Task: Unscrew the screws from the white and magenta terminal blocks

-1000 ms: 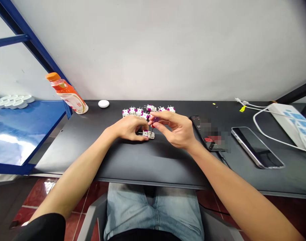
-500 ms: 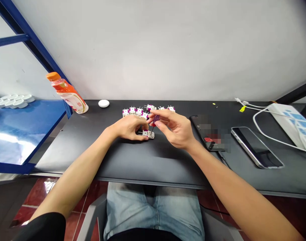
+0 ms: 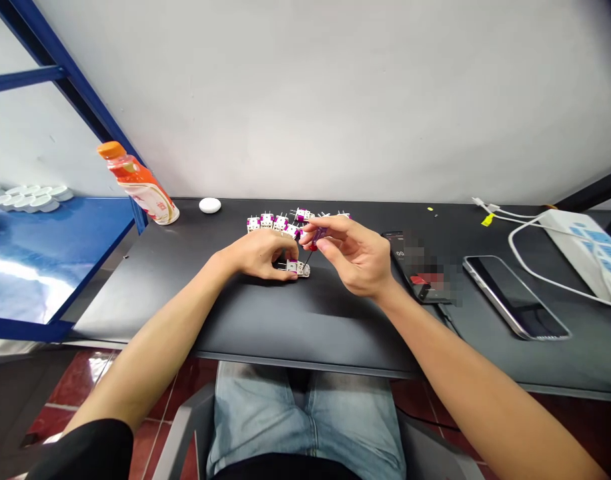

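Note:
My left hand [image 3: 265,255] is closed on a small white and purple part with thin metal pins [image 3: 298,267], held down on the black table [image 3: 265,327]. Between the thumb and fingers of my right hand [image 3: 358,257] is a small screwdriver [image 3: 316,241] with a purple and red handle. Its thin shaft slants down to the right end of the part, and the tip appears to touch it. Behind my hands stand several similar white and purple parts [image 3: 267,221], some partly hidden by my fingers.
A bottle with an orange cap [image 3: 141,187] and a white oval object [image 3: 210,205] stand at the back left. To the right lie a dark phone [image 3: 398,250], a second phone [image 3: 515,297], a white power strip [image 3: 580,247] and white cables [image 3: 515,243]. A blue surface [image 3: 60,267] adjoins at left.
My right hand and the screwdriver handle have tilted slightly to the right. My left hand still holds the part in place. The whole view has shifted a little.

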The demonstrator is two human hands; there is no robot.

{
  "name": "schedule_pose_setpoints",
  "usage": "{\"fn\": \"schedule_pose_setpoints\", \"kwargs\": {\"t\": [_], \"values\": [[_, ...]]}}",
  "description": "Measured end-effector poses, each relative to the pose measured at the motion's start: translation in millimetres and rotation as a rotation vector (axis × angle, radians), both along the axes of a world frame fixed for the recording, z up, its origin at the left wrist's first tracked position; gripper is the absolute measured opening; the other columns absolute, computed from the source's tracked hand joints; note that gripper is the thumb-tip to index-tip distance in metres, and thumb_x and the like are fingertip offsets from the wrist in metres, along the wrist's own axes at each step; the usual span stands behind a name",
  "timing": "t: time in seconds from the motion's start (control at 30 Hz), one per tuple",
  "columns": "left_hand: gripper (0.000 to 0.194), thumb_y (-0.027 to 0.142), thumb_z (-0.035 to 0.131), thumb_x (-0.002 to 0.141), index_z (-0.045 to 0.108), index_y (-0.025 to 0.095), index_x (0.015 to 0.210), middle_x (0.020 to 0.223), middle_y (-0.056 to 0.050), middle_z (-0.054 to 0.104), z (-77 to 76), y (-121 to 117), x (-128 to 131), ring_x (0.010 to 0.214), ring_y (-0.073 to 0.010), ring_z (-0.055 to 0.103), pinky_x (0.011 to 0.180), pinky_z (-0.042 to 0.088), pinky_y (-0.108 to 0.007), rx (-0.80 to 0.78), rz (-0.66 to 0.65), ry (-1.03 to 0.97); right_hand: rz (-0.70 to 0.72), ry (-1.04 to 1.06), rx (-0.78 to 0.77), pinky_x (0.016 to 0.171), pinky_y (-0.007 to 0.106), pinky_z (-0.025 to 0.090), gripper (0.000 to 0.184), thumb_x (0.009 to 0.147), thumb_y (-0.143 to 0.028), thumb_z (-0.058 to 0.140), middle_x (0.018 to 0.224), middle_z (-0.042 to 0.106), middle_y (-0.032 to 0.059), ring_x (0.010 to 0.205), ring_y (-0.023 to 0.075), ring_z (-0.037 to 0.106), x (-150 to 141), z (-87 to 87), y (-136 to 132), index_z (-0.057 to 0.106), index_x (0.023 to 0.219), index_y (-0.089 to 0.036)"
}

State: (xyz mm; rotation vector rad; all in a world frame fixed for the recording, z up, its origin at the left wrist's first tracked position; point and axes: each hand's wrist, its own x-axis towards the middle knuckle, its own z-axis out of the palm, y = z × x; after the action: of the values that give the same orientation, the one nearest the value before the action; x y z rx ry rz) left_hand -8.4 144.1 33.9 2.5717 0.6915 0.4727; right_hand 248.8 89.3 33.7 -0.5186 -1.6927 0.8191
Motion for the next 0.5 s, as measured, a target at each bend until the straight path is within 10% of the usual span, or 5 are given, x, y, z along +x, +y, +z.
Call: {"fn": "schedule_pose_setpoints", "kwargs": {"t": [0.5], "values": [[0.03,0.051,0.086,0.095,0.078,0.023,0.102,0.089,-0.002,0.079,-2.0,1.0,-0.5,0.075,-0.0182,0.068,0.074,0.05,-0.031,0.015,0.0,0.001,0.015,0.006,0.024,0.104,0.042,0.078,0.033,0.115,-0.024,0.073,0.131,0.086,0.0079,0.113,0.0222,0.088,-0.6,-3.2,1.1,0.084,0.145,-0.032]]}}
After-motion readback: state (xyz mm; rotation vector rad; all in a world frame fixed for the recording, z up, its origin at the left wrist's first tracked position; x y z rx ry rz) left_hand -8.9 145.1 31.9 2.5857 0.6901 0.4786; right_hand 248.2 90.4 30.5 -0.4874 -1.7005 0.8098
